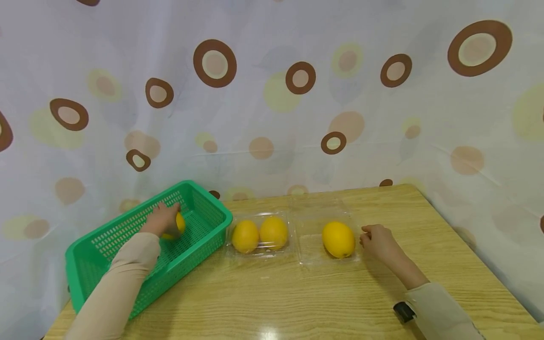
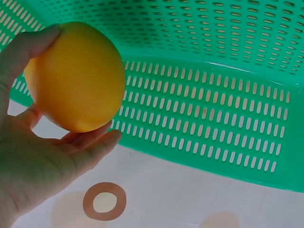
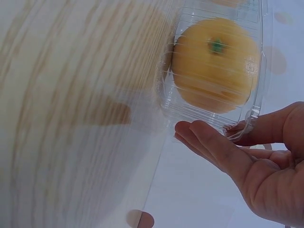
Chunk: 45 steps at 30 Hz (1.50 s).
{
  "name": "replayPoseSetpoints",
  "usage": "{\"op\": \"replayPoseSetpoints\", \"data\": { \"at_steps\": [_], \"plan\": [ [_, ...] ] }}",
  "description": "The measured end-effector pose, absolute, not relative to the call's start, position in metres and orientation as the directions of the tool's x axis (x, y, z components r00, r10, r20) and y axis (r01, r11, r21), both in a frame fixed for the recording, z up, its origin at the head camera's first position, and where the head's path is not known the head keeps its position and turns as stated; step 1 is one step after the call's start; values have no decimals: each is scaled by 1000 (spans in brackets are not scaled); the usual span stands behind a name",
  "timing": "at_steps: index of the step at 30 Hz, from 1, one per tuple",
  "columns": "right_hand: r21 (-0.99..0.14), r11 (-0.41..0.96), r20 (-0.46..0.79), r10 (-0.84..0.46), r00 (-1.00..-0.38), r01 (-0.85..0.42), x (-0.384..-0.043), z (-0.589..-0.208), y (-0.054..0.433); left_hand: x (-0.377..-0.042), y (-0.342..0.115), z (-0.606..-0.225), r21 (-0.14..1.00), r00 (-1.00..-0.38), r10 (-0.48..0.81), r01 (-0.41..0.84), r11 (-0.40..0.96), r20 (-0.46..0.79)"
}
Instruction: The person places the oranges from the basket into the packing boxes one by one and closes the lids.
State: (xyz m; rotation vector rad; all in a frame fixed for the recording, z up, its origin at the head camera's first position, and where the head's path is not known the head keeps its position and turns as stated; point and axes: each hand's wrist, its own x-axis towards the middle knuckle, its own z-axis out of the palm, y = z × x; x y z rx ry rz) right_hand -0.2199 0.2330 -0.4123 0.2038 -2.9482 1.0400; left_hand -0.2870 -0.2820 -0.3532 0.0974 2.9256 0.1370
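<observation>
Inside the green basket [image 1: 225, 222], my left hand [image 1: 160, 219] grips an orange [image 2: 78, 78], thumb on one side and fingers on the other. The basket's slotted wall fills much of the left wrist view. On the right, my right hand [image 1: 379, 242] pinches the edge of a clear plastic box [image 3: 259, 102] between thumb and fingers. One orange [image 1: 338, 239] with a small green stem mark sits in that box, close to my fingertips.
Left of the pinched box, a second clear plastic box [image 1: 267, 255] holds two oranges [image 1: 245, 236] side by side. Everything stands on a wood-grain table [image 1: 272, 302]. A patterned curtain [image 1: 272, 118] hangs right behind its back edge. A black band [image 1: 403, 312] is at my right sleeve.
</observation>
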Motion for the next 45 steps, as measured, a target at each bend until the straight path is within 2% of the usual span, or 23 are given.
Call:
{"op": "replayPoseSetpoints", "data": {
  "at_steps": [10,23,29,34,45],
  "plan": [
    [-624,770,57,-124,-991,-132,-220,-410,234,-289,-274,-336,123,-986,103,87,989,-132],
    [-622,773,52,-120,-991,-126,-218,-411,233,-282,-238,-303,49,-979,173,179,983,104],
    [-620,774,61,-118,-991,-131,-219,-411,233,-272,-201,-289,21,-951,245,253,967,189],
    [-619,774,65,-123,-990,-137,-219,-412,234,-265,-164,-288,-47,-921,319,317,947,225],
    [-635,761,62,-121,-991,-133,-219,-412,234,-251,-89,-310,-151,-819,501,478,865,280]
  ]
}}
